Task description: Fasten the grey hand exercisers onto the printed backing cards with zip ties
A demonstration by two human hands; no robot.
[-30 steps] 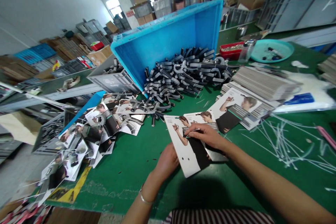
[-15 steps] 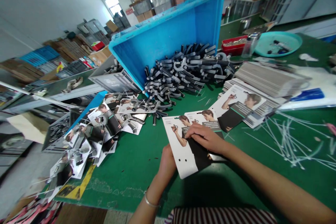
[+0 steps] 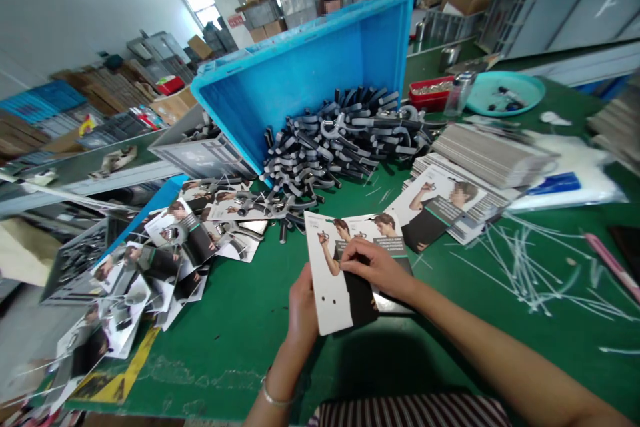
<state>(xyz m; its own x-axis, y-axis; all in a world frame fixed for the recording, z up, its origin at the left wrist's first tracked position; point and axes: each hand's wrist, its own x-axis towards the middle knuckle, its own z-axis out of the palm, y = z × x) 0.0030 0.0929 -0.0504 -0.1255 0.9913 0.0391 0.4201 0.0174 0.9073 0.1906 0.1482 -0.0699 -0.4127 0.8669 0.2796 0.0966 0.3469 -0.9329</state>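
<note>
Two overlapping printed backing cards are held up over the green table. On the front card [image 3: 325, 317] there is a picture of a person with a hand grip, with two punched holes low down. My left hand [image 3: 303, 307] grips its left edge from behind, its fingers mostly hidden by the card. The other card [image 3: 393, 227] lies partly behind it, to the right. Across the fronts reaches my right hand [image 3: 377, 268], fingers bent and closed on the cards near their overlap.
Beyond the cards, grey-black hand grips [image 3: 330, 140] spill from a tipped blue crate [image 3: 310, 53]. Cards with grips [image 3: 190, 233] are heaped at left. To the right are stacked cards [image 3: 490, 153], loose white plastic ties [image 3: 525, 267], a red tray [image 3: 430, 95] and a turquoise plate [image 3: 533, 90]. A person sits behind the crate.
The front card has turned a little more upright and covers more of the card behind it. My left hand shows further up the card's left edge. The camera view has swung slightly right.
</note>
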